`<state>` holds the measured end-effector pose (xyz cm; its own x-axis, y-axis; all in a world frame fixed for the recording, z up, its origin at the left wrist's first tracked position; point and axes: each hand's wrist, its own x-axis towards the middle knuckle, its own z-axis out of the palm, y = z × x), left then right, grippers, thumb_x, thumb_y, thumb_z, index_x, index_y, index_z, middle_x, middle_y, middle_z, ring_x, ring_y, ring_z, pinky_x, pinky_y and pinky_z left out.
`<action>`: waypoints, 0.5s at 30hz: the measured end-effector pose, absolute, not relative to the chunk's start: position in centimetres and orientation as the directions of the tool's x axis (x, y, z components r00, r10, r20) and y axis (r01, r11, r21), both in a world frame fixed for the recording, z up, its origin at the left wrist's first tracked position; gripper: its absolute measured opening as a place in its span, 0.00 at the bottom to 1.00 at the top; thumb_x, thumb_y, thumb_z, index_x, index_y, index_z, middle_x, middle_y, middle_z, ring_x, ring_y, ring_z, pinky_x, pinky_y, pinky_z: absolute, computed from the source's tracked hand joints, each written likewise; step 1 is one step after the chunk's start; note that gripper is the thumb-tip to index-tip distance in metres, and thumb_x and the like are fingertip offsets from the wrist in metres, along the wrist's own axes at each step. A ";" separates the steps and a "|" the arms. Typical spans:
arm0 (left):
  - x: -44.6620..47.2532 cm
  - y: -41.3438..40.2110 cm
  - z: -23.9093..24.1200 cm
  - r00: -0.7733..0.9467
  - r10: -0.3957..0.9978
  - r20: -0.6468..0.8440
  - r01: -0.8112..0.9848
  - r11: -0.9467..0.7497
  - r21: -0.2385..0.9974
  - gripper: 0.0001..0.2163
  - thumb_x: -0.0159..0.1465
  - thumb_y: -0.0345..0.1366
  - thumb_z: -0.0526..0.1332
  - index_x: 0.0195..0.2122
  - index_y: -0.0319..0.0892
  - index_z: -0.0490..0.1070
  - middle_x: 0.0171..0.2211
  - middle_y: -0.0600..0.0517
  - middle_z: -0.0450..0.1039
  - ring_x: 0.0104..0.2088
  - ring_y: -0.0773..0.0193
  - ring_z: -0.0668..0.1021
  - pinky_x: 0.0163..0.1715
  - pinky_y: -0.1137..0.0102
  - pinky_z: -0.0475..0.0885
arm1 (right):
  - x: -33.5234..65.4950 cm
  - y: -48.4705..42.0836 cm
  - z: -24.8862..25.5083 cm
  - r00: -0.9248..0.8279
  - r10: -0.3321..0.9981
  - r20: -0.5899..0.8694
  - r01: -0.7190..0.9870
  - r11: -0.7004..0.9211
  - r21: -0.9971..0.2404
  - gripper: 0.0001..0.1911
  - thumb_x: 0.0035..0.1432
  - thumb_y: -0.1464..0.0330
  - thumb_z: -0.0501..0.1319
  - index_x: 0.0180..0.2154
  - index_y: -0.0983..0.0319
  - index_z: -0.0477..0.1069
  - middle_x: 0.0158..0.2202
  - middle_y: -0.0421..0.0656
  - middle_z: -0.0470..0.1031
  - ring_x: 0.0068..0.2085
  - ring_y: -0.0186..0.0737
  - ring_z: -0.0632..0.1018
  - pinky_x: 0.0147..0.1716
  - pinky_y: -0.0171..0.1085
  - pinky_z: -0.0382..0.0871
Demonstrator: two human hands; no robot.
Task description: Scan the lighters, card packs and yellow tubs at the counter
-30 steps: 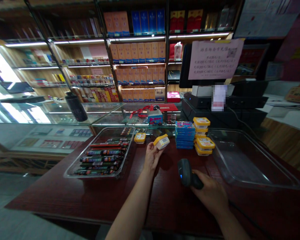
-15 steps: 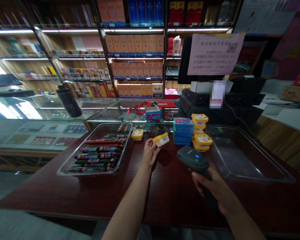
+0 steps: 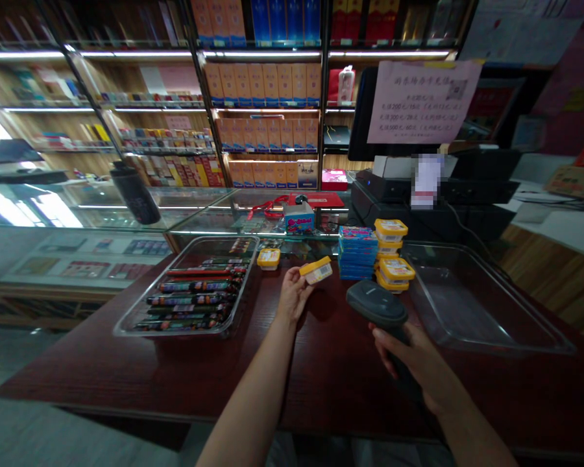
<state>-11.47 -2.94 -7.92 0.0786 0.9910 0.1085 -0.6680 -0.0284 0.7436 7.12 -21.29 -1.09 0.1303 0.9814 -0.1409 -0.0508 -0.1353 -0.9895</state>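
Note:
My left hand [image 3: 293,295] is closed on a small plastic tub [image 3: 316,270] with a yellow lid, tilted so its barcode side shows. My right hand [image 3: 409,357] grips a dark barcode scanner [image 3: 377,303] by its handle, the head pointing towards the tub. Behind the scanner, several similar yellow-lidded tubs [image 3: 394,271] are stacked beside a pile of flat blue boxes [image 3: 357,254]. Another yellow-lidded tub [image 3: 268,259] sits alone to the left, near the tray of dark wrapped sticks.
A clear tray [image 3: 119,327] holding several dark wrapped sticks [image 3: 194,299] lies on the left, and a second clear tray [image 3: 496,347] on the right. At the back are a blue-pink box [image 3: 299,224], a monitor with a pink notice [image 3: 421,104], and a black bottle [image 3: 135,194] on the glass counter.
The blue light on top of the scanner has gone out. The tub in my left hand has turned slightly; both hands stay in nearly the same places.

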 end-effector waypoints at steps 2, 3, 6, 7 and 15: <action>-11.5 -3.1 -7.7 0.075 0.992 0.100 -0.656 -0.026 0.754 0.16 0.52 0.31 0.67 0.39 0.45 0.62 0.47 0.51 0.70 0.49 0.60 0.74 0.45 0.63 0.74 | 7.3 -21.2 -1.1 0.162 0.982 -0.100 0.056 -0.110 -0.992 0.22 0.46 0.52 0.64 0.35 0.62 0.66 0.19 0.33 0.66 0.17 0.29 0.66 0.15 0.30 0.57; -11.5 -3.1 -7.6 0.072 0.993 0.098 -0.652 -0.028 0.758 0.16 0.52 0.31 0.67 0.39 0.45 0.62 0.47 0.51 0.70 0.49 0.60 0.75 0.45 0.63 0.74 | 7.4 -21.2 -1.1 0.179 0.982 -0.053 0.151 -0.081 -0.985 0.21 0.47 0.52 0.64 0.36 0.61 0.67 0.20 0.35 0.68 0.18 0.31 0.68 0.17 0.32 0.60; -11.5 -3.3 -7.4 0.062 0.994 0.088 -0.659 -0.026 0.752 0.16 0.52 0.31 0.67 0.38 0.45 0.62 0.45 0.52 0.70 0.47 0.61 0.75 0.46 0.62 0.74 | 7.8 -21.0 -1.5 0.203 0.972 0.120 0.554 -0.013 -0.833 0.19 0.50 0.54 0.62 0.40 0.59 0.70 0.30 0.41 0.77 0.30 0.41 0.77 0.27 0.37 0.67; -11.5 -3.4 -7.3 0.058 0.995 0.086 -0.663 -0.027 0.748 0.16 0.52 0.31 0.67 0.38 0.45 0.62 0.45 0.52 0.71 0.47 0.61 0.75 0.46 0.62 0.74 | 7.9 -20.9 -1.8 0.206 0.964 0.166 0.683 -0.021 -0.730 0.18 0.51 0.55 0.61 0.42 0.57 0.70 0.33 0.42 0.78 0.34 0.44 0.78 0.30 0.38 0.67; -10.6 -4.6 -6.0 0.080 0.972 0.220 -0.577 -0.135 0.805 0.17 0.49 0.34 0.70 0.36 0.43 0.64 0.46 0.51 0.70 0.44 0.62 0.76 0.40 0.68 0.74 | 8.2 -19.7 -6.3 0.102 0.930 0.354 0.987 -0.050 -0.152 0.16 0.58 0.66 0.57 0.48 0.59 0.69 0.38 0.45 0.78 0.37 0.44 0.78 0.35 0.38 0.66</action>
